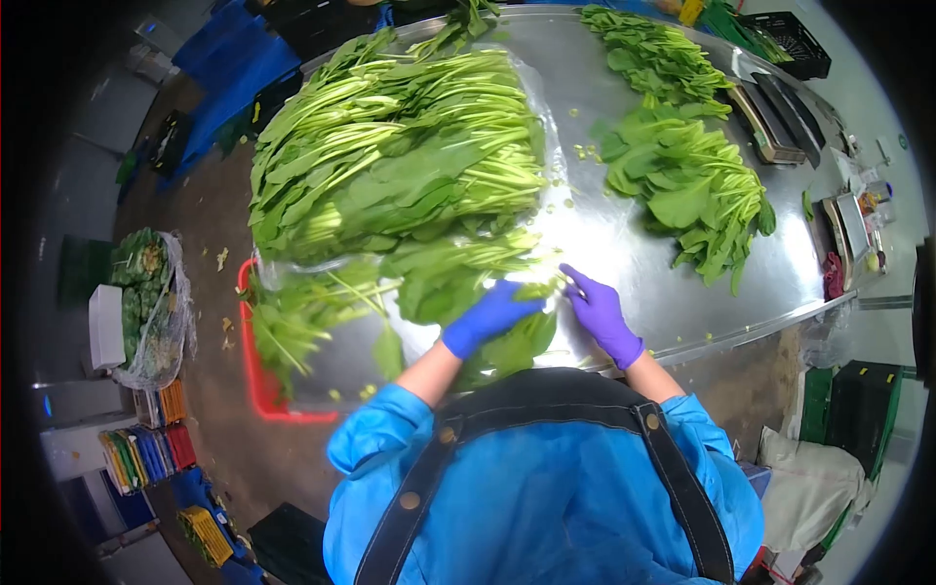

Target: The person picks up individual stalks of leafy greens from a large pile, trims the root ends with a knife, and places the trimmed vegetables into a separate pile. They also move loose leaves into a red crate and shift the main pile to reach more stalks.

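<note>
My left hand (pixel 495 314), in a blue glove, is closed around a bunch of leafy greens (pixel 522 341) at the near edge of the metal table. The leaves hang down below my fingers, and the stems point right. My right hand (pixel 603 314), in a purple glove, is at the cut stem ends with its fingers bent together; what they hold, if anything, is too small to make out. Beyond my hands lies a large pile of long-stemmed greens (pixel 400 146) on clear plastic. Looser greens (pixel 292 327) lie to the left, over a red crate (pixel 255 366).
More greens (pixel 687 180) lie along the right of the steel table (pixel 624 263). Scales (pixel 770 117) stand at its right side. Small stem pieces are scattered on the metal. A plastic-wrapped bundle of greens (pixel 146 292) is on the left, beyond the floor (pixel 214 322).
</note>
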A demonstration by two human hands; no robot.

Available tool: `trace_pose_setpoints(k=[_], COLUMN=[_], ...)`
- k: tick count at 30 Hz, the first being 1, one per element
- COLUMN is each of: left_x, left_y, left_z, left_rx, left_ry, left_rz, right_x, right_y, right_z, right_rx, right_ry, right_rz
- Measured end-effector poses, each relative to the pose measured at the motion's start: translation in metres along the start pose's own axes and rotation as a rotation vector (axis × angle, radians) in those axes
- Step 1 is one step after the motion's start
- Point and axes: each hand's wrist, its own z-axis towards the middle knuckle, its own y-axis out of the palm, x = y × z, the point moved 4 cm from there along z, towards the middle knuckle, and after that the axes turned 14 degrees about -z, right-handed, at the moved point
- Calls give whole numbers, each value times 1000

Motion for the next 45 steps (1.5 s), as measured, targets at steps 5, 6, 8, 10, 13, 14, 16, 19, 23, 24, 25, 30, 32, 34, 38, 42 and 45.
trace_pose_setpoints(k=[5,6,8,10,13,14,16,19,23,24,25,30,32,34,38,42,45], left_x=[-19,-14,0,-6,0,1,-2,-1,-4,-3,-5,-4,-8,-17,-14,16,29], left_y=[3,1,4,0,-5,-3,2,3,-13,-15,-15,-1,-8,-29,-29,1,8], left_z=[-6,-10,-16,-21,-24,-25,-21,-18,-25,-24,-23,-16,-16,-14,-21,-21,-21], left_rx=[28,34,-13,16,54,63,28,5,99,101,90,19,96,156,411,217,34], left_ry=[-56,-60,60,66,74,63,121,146,31,29,-13,-43,-143,-107,320,215,41], left_rz=[81,85,17,-12,-30,-17,16,52,-151,-150,-191,-274,-266,-39,550,106,-264], right_x=[-24,-20,-6,14,26,21,6,-5,31,29,35,-24,-15,0,-18,-54,-69], right_y=[-2,0,5,13,19,18,11,12,14,14,18,6,10,8,-17,-27,-36], right_z=[1,0,-3,-9,-12,-11,-8,-3,-7,-6,-7,3,2,1,4,8,14], right_rx=[21,18,10,54,-60,-41,-19,-89,-1,-2,-156,-542,-539,-458,-422,-390,-382], right_ry=[-83,-85,-103,-114,-94,-97,-88,-50,-113,-114,110,447,423,463,467,318,306], right_rz=[-151,-144,-236,-266,-324,-283,-240,-161,-400,-398,9,572,547,620,463,359,503])
